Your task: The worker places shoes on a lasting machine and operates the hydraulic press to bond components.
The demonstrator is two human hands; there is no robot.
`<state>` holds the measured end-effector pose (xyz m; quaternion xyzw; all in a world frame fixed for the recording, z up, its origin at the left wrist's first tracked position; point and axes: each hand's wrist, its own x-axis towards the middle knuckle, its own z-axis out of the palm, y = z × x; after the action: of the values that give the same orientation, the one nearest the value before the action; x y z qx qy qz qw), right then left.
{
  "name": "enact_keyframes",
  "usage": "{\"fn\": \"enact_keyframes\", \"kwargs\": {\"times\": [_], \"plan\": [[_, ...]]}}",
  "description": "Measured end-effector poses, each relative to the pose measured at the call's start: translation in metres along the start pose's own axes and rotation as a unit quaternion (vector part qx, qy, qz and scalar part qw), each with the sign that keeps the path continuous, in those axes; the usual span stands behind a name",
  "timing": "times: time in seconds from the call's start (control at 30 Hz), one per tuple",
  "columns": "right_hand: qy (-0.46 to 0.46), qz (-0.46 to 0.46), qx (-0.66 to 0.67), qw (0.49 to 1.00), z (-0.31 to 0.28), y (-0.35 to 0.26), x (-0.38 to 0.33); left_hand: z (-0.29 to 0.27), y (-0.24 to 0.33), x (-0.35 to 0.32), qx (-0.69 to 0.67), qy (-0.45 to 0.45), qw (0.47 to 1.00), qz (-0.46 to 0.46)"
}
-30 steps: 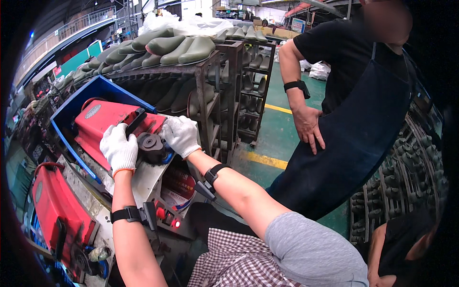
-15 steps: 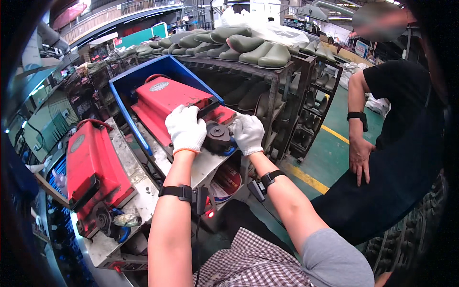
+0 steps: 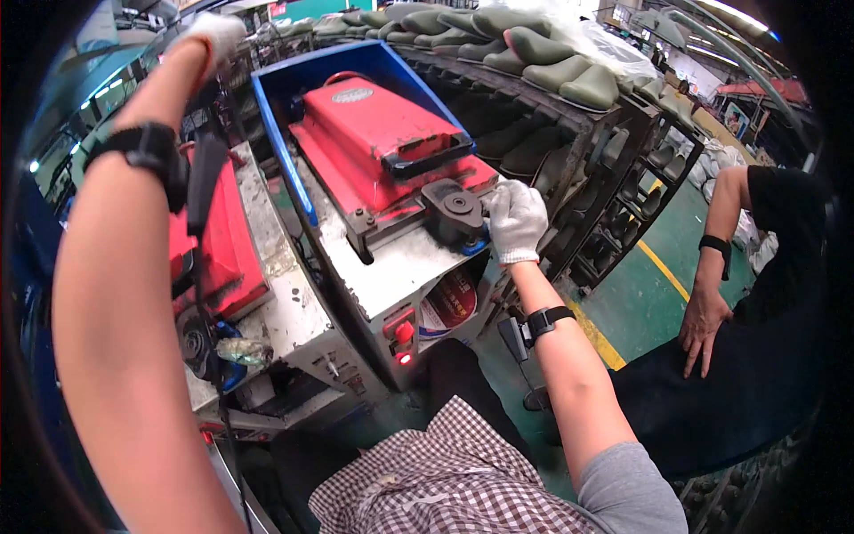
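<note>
A red metal machine cover (image 3: 374, 116) with a black front handle (image 3: 427, 158) sits on a white machine bench (image 3: 391, 280), its rear inside a blue bin. At its front right corner is a round black clamp (image 3: 455, 210) with a blue part below. My right hand (image 3: 518, 222), in a white glove, is closed beside this clamp; whatever its curled fingers hold is hidden. My left hand (image 3: 216, 37), also gloved, is raised at the upper left, away from the cover and smeared by motion.
A second red cover (image 3: 227, 245) stands at left, partly behind my forearm. The blue bin (image 3: 271, 142) rises around the main cover. Green shoes (image 3: 587, 84) are piled on a rack behind. A red lit switch (image 3: 405, 359) is on the bench front. A person (image 3: 738, 311) sits at right.
My left hand has let go of the black handle and swung up to the far left. My right hand stays closed beside the clamp. The view has shifted left.
</note>
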<state>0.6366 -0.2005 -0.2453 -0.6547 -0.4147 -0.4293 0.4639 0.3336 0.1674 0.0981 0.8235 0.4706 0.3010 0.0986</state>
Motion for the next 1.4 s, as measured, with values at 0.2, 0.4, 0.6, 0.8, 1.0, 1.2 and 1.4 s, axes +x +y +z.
{"fn": "enact_keyframes", "kwargs": {"times": [0.2,0.4,0.6,0.8,1.0,1.2,1.4], "plan": [[0.019,-0.041,-0.026,0.999,0.003,0.004,-0.001,0.066,0.056,-0.072,-0.025,-0.067,0.980,0.186],[0.016,0.004,-0.045,0.999,-0.007,-0.008,0.004,0.211,0.120,-0.241,0.045,-0.035,0.932,0.359],[-0.005,0.047,-0.011,0.999,-0.015,-0.021,0.010,0.232,0.115,-0.263,0.068,0.109,0.907,0.402],[0.018,0.004,-0.005,1.000,-0.011,-0.015,0.008,0.246,0.111,-0.261,0.077,0.123,0.910,0.389],[0.014,0.020,-0.011,1.000,-0.011,-0.014,0.006,0.247,0.111,-0.260,0.079,0.116,0.915,0.379],[-0.021,0.029,-0.036,0.999,-0.012,-0.015,0.011,0.251,0.109,-0.258,0.078,0.127,0.910,0.386],[-0.238,0.123,-0.088,0.960,-0.048,-0.047,0.022,0.252,0.107,-0.253,0.074,0.142,0.904,0.396]]}}
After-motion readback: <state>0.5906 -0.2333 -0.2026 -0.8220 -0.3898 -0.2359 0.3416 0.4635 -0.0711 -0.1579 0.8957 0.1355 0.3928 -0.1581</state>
